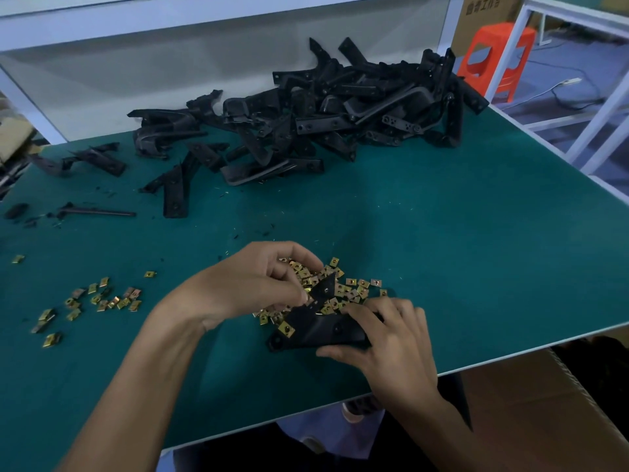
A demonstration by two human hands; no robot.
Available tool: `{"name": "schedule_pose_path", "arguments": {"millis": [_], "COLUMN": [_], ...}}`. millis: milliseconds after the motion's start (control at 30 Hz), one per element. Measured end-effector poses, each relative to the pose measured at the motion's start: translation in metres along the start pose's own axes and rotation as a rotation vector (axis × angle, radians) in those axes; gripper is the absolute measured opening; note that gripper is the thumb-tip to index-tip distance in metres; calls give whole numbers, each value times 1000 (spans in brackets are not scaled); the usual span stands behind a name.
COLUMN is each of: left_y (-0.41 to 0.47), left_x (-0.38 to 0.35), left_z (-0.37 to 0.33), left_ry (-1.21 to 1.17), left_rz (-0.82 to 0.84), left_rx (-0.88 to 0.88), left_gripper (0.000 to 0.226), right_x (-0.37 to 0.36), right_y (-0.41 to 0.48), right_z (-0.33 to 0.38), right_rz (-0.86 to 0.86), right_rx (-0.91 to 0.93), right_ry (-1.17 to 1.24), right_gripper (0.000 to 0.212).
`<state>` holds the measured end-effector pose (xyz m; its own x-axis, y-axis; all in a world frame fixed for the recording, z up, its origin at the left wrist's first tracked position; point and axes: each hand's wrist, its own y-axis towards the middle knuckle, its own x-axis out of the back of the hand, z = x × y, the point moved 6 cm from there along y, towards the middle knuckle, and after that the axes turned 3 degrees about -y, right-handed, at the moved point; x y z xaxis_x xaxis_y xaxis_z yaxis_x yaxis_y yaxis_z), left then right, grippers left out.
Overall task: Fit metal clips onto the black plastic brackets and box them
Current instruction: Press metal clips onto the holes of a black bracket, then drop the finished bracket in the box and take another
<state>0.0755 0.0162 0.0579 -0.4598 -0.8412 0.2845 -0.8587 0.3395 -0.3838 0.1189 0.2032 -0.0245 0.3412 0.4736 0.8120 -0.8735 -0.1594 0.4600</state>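
Bracket [320, 330]: black plastic, angled, lying low over the near part of the green table [476, 250], close to the table's front edge. One brass-coloured clip [286, 330] sits on its lower left end. Its upper arm rises up and to the right.

Right hand [391, 338]: grip closed on the bracket's right end, fingers curled over the top, thumb beneath the lower edge.

Left hand [258, 277]: grip closed in a pinch, thumb and fingertips meeting at the base of the bracket's upper arm. Cannot tell whether a clip is inside the pinch.

Clip pile [354, 289]: loose brass clips directly under and behind the bracket, touching it, spreading a little to its right.

Second scatter of clips [102, 298]: well to the left of the bracket, spread thin on the table.

Bracket heap [340, 110]: large tangle of black brackets far behind the bracket, against the table's back edge. A few loose brackets [177, 189] lie between the heap and the bracket, to the left.

Cardboard box [544, 420]: below the table's front edge, right of the bracket.

Orange stool [497, 59]: beyond the heap, off the table's right corner.
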Motion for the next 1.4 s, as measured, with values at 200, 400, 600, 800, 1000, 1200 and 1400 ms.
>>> {"name": "schedule_pose_path", "arguments": {"millis": [200,400,600,800,1000,1200,1400], "left_y": [-6,-23,-23,-16,4,9,6], "left_x": [-14,-28,-38,-59,-143,-204,-212], "left_z": [5,8,-2,-20,-44,-49,-47], "left_ry": [80,410,543,510,438,354,359], "left_rz": [-265,-709,-781,-659,-334,-74,9], "left_rx": [-77,-244,-371,-478,-610,-591,-570], "left_gripper": [30,24,18,19,22,21,16], "right_x": [2,4,9,40,92,160,256], "right_y": [1,0,2,-17,-108,-211,-215], "right_z": [-2,-4,-2,-16,-73,-129,-274], "right_rz": [19,10,22,-56,-86,-228,-357], "right_rx": [-82,-131,-139,-219,-498,-796,-1142], "right_ry": [-27,-26,-22,-28,-80,-201,-233], "right_gripper": [66,64,65,59,59,60,65]}}
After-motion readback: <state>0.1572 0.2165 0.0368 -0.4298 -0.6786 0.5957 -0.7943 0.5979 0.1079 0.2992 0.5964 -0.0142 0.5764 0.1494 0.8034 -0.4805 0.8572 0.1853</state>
